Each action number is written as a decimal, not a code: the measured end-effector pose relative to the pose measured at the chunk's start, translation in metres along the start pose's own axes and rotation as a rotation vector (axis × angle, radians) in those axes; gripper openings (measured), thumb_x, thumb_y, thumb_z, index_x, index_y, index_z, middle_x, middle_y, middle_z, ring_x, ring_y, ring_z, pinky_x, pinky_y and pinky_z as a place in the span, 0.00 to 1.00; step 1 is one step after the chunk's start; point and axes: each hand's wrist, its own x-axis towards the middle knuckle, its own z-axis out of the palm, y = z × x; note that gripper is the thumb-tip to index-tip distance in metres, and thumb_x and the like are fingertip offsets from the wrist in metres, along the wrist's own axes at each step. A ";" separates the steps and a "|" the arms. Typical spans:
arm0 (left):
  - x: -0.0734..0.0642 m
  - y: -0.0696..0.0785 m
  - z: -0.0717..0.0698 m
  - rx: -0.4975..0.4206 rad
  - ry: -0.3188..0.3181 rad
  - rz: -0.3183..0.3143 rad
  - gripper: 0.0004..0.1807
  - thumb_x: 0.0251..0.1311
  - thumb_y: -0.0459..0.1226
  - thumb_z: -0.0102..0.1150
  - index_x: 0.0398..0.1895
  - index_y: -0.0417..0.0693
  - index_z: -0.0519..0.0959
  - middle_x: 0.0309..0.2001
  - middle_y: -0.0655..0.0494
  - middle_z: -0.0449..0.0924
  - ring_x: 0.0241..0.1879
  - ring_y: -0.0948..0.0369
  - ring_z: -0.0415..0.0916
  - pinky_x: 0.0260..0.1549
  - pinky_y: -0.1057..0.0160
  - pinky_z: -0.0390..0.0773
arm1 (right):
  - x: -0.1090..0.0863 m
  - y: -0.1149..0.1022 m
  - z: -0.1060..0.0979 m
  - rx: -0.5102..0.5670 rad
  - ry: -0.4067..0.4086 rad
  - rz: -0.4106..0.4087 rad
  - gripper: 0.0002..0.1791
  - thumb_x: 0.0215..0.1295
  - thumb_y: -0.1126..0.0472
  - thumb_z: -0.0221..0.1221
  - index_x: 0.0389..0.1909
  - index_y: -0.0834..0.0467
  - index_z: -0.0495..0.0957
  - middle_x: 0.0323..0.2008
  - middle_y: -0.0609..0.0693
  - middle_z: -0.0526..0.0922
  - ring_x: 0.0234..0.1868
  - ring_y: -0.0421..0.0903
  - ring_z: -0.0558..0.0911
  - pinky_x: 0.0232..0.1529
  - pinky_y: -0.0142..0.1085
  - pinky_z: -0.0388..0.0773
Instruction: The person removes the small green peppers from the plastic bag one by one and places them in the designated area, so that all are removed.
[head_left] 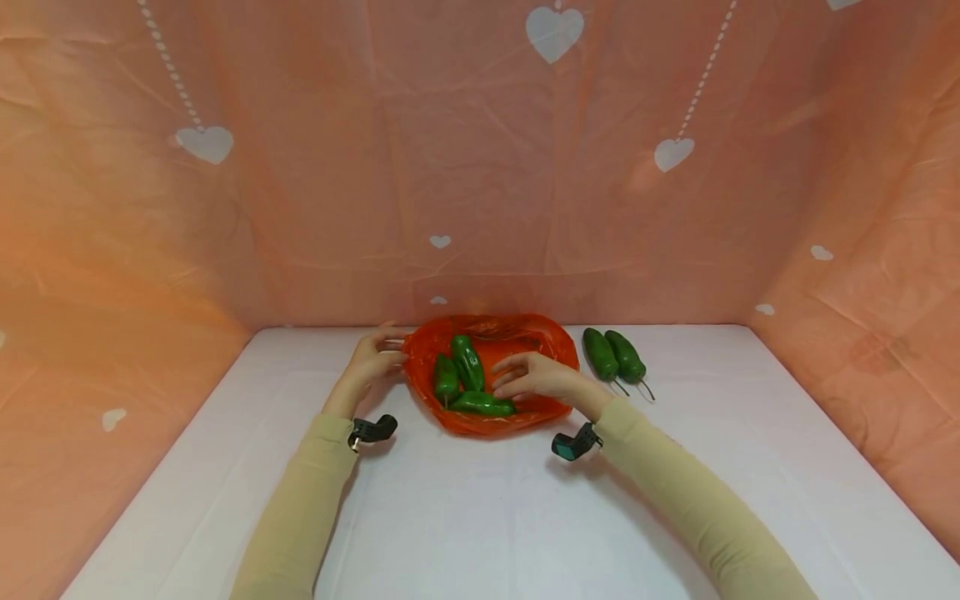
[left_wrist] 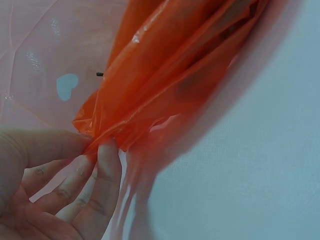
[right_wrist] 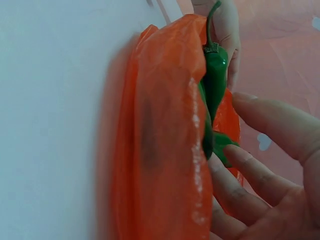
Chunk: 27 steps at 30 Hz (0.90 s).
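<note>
An orange-red plastic bag [head_left: 491, 427] lies with its mouth spread wide. Inside it are three green peppers: one at the left [head_left: 446, 375], one leaning toward the back [head_left: 468, 364], and one lying crosswise at the front [head_left: 483, 405]. My left hand [head_left: 370, 358] pinches the bag's left edge between thumb and fingers; the gathered plastic [left_wrist: 150, 100] shows in the left wrist view. My right hand [head_left: 543, 377] reaches in over the right side of the bag. Its thumb and fingers are parted beside the peppers, and in the right wrist view a pepper [right_wrist: 216, 75] stands beyond the thumb tip.
Two more green peppers with long stems, one nearer the bag [head_left: 600, 355] and one farther right [head_left: 626, 357], lie on the white tabletop [head_left: 465, 517]. An orange cloth [head_left: 337, 183] with white hearts hangs behind and at both sides.
</note>
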 end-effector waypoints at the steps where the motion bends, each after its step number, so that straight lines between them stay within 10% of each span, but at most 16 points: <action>1: -0.001 0.001 0.000 -0.003 0.001 -0.007 0.24 0.56 0.21 0.51 0.58 0.23 0.67 0.73 0.37 0.44 0.55 0.39 0.68 0.45 0.51 0.80 | 0.000 0.000 0.001 -0.004 -0.005 0.000 0.27 0.62 0.64 0.63 0.60 0.68 0.69 0.50 0.59 0.80 0.47 0.48 0.81 0.51 0.44 0.78; 27: 0.013 -0.029 -0.003 -0.036 0.027 0.008 0.23 0.56 0.20 0.51 0.59 0.28 0.70 0.74 0.47 0.44 0.55 0.43 0.68 0.36 0.61 0.82 | 0.006 0.001 0.013 -0.165 0.008 -0.008 0.23 0.58 0.62 0.66 0.54 0.64 0.76 0.46 0.54 0.82 0.48 0.47 0.79 0.49 0.36 0.78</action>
